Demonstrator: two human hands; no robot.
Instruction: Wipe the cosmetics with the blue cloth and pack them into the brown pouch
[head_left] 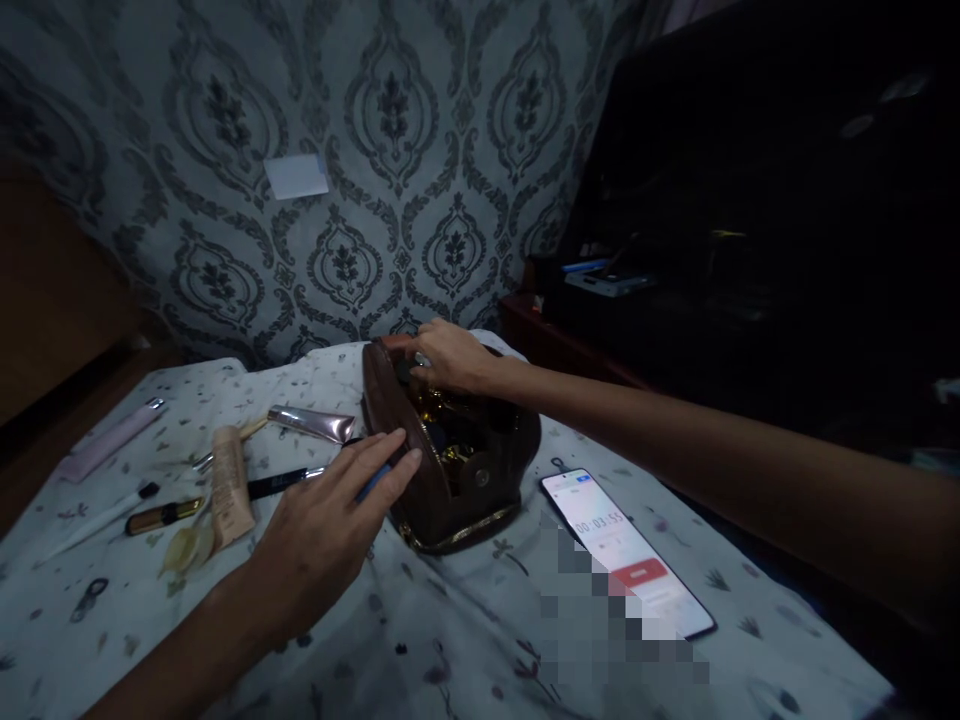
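A dark brown handbag (pixel 491 505) stands open on the cloth, gold-coloured things (pixel 435 405) showing inside. My right hand (pixel 454 358) reaches in over its far rim, fingers bent and closed, tips hidden in the bag; I cannot make out what they hold. Something small and silvery shows at those fingers. My left hand (pixel 322 520) lies against the bag's near left side, fingers stretched out. A blue strip (pixel 373 483) shows between them. Nearby lie a beige tube (pixel 231 485), a shiny pinkish tube (pixel 311 422), a dark stick (pixel 277 484) and a brown gold-capped tube (pixel 165 516).
A lit phone (pixel 622 550) running a timer lies right of the bag. Farther left are a pale pink tube (pixel 112 440), a thin white stick (pixel 105 520) and a yellowish sponge-like piece (pixel 186 550). Patterned wallpaper (pixel 390 120) rises behind; a dark surface (pixel 750 200) stands at right.
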